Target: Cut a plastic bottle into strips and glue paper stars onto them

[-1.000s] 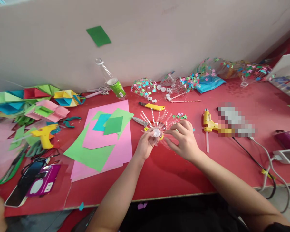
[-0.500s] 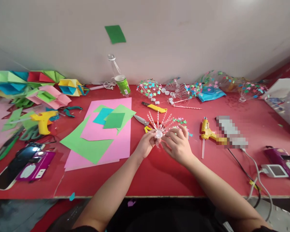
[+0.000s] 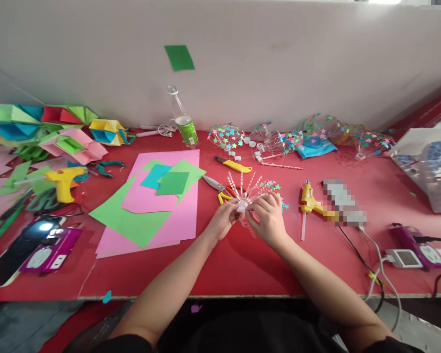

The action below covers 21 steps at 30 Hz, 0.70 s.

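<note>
A clear plastic bottle piece cut into splayed, shiny strips (image 3: 241, 181) is held over the table's front middle. My left hand (image 3: 221, 220) pinches its round white centre from the left. The fingers of my right hand (image 3: 267, 218) are bent in and closed on its right side, partly hiding it. Just behind my left hand lie scissors (image 3: 213, 183) with their blades pointing left, beside yellow handles (image 3: 224, 197) of a tool partly hidden. Small star cutouts (image 3: 271, 186) show behind my right hand.
Pink sheets (image 3: 185, 220) and green paper (image 3: 143, 228) lie left. A yellow utility knife (image 3: 233, 164) and star-covered bottle pieces (image 3: 226, 136) are farther back. Glue guns lie left (image 3: 64, 184) and right (image 3: 310, 202), near cables and a purple power strip (image 3: 415, 245). A plastic bottle (image 3: 185, 125) leans against the wall.
My right hand's fingers have drawn in and down onto the bottle piece, where they were more raised and spread. My left hand keeps its hold. The camera view has shifted slightly.
</note>
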### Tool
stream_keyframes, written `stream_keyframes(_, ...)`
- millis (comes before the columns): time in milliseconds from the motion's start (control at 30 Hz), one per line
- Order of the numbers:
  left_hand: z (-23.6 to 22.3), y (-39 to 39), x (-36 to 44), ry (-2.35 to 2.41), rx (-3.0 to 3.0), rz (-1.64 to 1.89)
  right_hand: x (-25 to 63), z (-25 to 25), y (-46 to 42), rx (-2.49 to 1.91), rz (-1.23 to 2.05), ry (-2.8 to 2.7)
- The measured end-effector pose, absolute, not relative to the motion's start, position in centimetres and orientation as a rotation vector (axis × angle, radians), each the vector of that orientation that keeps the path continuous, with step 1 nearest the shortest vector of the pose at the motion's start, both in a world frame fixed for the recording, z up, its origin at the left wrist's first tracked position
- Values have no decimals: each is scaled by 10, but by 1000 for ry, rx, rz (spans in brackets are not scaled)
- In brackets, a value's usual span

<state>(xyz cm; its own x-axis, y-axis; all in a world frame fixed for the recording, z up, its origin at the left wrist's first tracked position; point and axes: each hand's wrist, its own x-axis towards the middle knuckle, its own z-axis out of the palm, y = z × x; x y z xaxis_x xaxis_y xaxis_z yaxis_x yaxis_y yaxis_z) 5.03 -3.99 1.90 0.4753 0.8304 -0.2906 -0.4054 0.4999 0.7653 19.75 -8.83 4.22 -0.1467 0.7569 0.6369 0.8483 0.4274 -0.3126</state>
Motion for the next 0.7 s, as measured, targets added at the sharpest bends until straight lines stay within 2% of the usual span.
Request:
stream_keyframes(267,11,-38,49,745,779,808,208,41,-84,-1412,105,-1938)
stream_keyframes(700,16,-41,49,730,789,808,200,35,-85,-1470,-63,-1891)
